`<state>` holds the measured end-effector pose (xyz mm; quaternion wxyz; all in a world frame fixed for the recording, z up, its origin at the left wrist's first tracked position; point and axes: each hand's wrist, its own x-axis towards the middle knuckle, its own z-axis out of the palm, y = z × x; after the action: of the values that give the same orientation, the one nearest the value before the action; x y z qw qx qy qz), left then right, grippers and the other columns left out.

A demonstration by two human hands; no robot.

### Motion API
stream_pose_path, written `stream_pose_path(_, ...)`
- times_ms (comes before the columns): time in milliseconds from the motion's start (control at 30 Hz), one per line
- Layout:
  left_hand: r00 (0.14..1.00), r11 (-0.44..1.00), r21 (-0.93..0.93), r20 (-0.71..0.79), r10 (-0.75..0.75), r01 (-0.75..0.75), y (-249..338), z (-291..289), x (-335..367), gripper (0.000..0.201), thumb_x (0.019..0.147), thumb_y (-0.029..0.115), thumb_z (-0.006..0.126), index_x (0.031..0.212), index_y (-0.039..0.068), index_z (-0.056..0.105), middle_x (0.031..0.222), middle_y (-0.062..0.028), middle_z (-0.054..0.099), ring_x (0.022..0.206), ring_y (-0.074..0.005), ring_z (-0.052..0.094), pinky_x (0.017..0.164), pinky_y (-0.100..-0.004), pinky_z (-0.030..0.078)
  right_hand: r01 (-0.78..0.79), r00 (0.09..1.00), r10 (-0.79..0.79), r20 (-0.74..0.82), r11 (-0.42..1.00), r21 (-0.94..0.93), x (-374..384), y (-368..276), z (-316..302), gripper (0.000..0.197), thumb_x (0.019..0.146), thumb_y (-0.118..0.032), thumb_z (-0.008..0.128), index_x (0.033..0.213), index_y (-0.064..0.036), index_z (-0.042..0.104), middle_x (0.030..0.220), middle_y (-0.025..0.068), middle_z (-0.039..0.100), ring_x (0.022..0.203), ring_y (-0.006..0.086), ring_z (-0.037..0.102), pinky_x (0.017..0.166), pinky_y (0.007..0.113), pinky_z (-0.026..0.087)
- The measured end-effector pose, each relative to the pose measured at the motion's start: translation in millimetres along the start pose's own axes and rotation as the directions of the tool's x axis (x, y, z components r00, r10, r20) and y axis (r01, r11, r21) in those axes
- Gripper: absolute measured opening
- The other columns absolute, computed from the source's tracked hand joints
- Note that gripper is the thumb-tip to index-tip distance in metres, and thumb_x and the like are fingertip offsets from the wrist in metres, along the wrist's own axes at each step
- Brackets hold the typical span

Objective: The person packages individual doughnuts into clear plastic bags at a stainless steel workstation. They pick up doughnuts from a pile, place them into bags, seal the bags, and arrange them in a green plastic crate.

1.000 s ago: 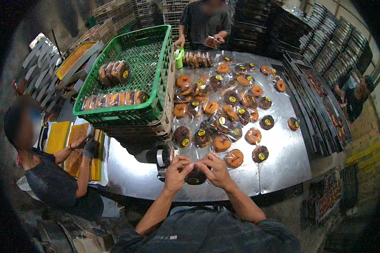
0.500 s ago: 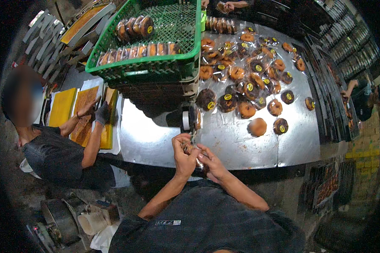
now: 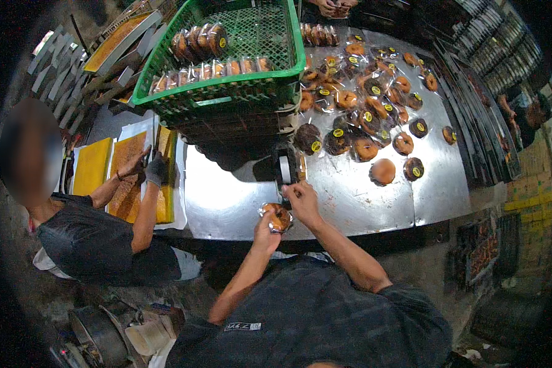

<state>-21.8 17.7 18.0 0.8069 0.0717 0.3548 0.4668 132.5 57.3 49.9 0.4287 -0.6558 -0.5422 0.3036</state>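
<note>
My left hand [image 3: 266,234] grips a wrapped doughnut [image 3: 278,218] in clear film, just over the table's front edge. Beside it, my right hand [image 3: 304,203] is closed in a pinch against the lower end of a tape dispenser [image 3: 284,168] with a white roll. Whatever lies between those fingertips is too small to make out. Many wrapped doughnuts, some with round yellow stickers, are spread over the metal table [image 3: 349,211] to the right. A round bun [image 3: 383,172] and a dark doughnut [image 3: 413,168] lie nearest my right hand.
A green crate [image 3: 218,91] with rows of wrapped doughnuts stands on stacked crates behind the dispenser. At left, a co-worker [image 3: 98,227] works over yellow and brown slabs [image 3: 129,175]. Another person's hands [image 3: 333,7] show at the far edge. Dark trays [image 3: 466,116] line the right.
My hands have come apart. The left now holds the wrapped doughnut lower, in plain sight, while the right has moved up to the tape dispenser. The view has shifted slightly.
</note>
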Motion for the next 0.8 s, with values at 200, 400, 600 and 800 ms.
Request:
stream_pose_path(200,0.994,0.989,0.105,0.019,-0.108,0.106,20,-6,3,0.033,0.097,0.024,0.059,0.126,0.009,0.053,0.116,-0.0079,0.062,0.109,-0.0254,0.061,0.092,-0.0435,0.051,-0.117,0.965,0.126,0.23,0.992,-0.051,-42,43,-27,0.028,0.089,-0.028,0.071,0.082,-0.0016,0.072,0.074,0.0117,0.062,0.066,0.023,0.058,0.063,0.036,0.046)
stream_pose_path(400,0.989,0.949,0.309,0.15,0.014,-0.061,71,42,-24,0.059,0.087,0.005,0.067,0.14,0.005,0.041,0.128,-0.0113,0.056,0.117,-0.0266,0.058,0.096,-0.045,0.05,0.043,0.909,0.13,0.396,0.916,-0.399,-23,-6,-71,0.034,0.087,-0.033,0.068,0.081,0.0005,0.073,0.074,0.0212,0.067,0.069,0.0338,0.067,0.067,0.042,0.052)
stream_pose_path(600,0.988,0.927,0.374,0.15,-0.027,-0.031,78,49,-15,0.06,0.086,0.004,0.067,0.14,0.005,0.041,0.128,-0.0114,0.056,0.116,-0.0264,0.057,0.098,-0.043,0.049,-0.221,0.877,0.256,0.406,0.966,-0.131,-29,2,-77,0.039,0.086,-0.042,0.068,0.08,-0.0037,0.074,0.075,0.0213,0.068,0.068,0.0385,0.065,0.068,0.046,0.051)
stream_pose_path(800,0.976,0.926,0.374,0.183,-0.12,0.044,74,60,-14,0.063,0.085,0.0,0.069,0.14,0.004,0.04,0.128,-0.0085,0.055,0.119,-0.0224,0.055,0.103,-0.0374,0.045,-0.117,0.926,0.263,0.27,0.881,-0.458,-35,57,-71,0.041,0.09,-0.042,0.067,0.077,-0.0034,0.074,0.068,0.0171,0.066,0.062,0.0298,0.062,0.064,0.043,0.049)
